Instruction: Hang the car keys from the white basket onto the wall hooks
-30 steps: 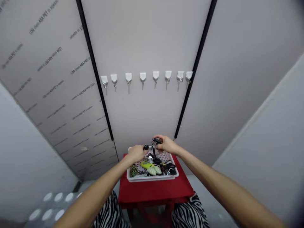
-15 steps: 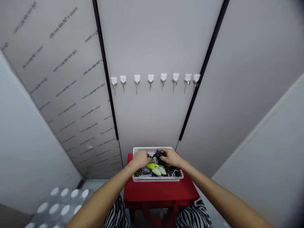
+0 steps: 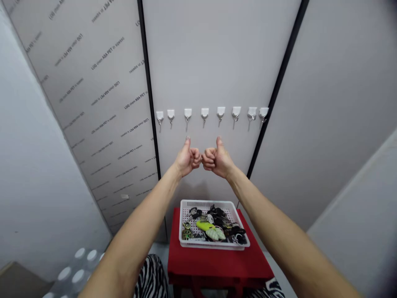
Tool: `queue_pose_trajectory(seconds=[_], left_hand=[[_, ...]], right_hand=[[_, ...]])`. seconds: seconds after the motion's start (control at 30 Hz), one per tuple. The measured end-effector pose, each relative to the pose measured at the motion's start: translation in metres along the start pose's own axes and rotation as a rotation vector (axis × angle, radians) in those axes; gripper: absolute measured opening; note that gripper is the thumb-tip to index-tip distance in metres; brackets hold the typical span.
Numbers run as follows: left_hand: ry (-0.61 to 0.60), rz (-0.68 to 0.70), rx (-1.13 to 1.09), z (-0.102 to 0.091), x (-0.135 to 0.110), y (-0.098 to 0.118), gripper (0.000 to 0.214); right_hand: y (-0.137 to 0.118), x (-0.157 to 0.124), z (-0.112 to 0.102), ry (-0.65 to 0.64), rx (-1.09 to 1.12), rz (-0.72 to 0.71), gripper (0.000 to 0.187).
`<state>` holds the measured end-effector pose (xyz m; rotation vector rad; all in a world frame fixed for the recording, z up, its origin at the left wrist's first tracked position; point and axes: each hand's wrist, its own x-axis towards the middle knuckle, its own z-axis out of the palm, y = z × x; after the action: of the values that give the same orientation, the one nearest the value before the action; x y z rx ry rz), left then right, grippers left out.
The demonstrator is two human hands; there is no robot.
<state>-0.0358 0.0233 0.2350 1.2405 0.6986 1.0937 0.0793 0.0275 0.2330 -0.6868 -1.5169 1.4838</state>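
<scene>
While both arms reach up and forward, the left hand (image 3: 187,159) and the right hand (image 3: 218,159) stand just beside each other, each curled into a fist with the thumb raised, and neither holds anything. They are nearest to the row of eight white stick-on hooks (image 3: 221,111) on the pale wall panel (image 3: 217,62), which sits at 12 o'clock from them, though they touch neither. The wire basket (image 3: 204,203), a white plastic one with a perforated floor, lies at 6 o'clock from the hands, on the red-covered bench (image 3: 217,265).

So far as this view shows, all the keys (image 3: 218,213) in sight lie in that basket, and none is in either hand. They form a loose, tangled heap, mostly black-headed, with metal rings and blades glinting among them. A lime-green and pale leaf-shaped fob (image 3: 211,229) sits near the basket's middle, and a round, brassy charm (image 3: 187,232) lies at its 9 o'clock side. Individual keys are too small and jumbled to tell apart.

Zebra-striped trousers (image 3: 151,279) show at 7 o'clock from the bench, and white bottle caps (image 3: 80,253) sit further off in the same direction.
</scene>
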Motion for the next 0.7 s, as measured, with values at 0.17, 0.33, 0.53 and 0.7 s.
queue_pose_trajectory(seconds=[0.17, 0.33, 0.53, 0.7], left_hand=[[-0.011, 0.021, 0.014, 0.001, -0.003, 0.014, 0.059], [0.016, -0.011, 0.054, 0.000, -0.004, 0.014, 0.057], [0.041, -0.054, 0.140, -0.008, -0.003, -0.023, 0.056], [0.128, -0.253, 0.542, -0.027, -0.018, -0.102, 0.033]], right_hand=[[-0.013, 0.003, 0.005, -0.026, -0.022, 0.007, 0.055], [-0.015, 0.000, 0.005, -0.010, -0.066, 0.026, 0.055], [0.022, -0.004, -0.004, 0.028, -0.224, 0.061, 0.053], [0.091, -0.024, -0.031, 0.085, -0.816, 0.157, 0.039]])
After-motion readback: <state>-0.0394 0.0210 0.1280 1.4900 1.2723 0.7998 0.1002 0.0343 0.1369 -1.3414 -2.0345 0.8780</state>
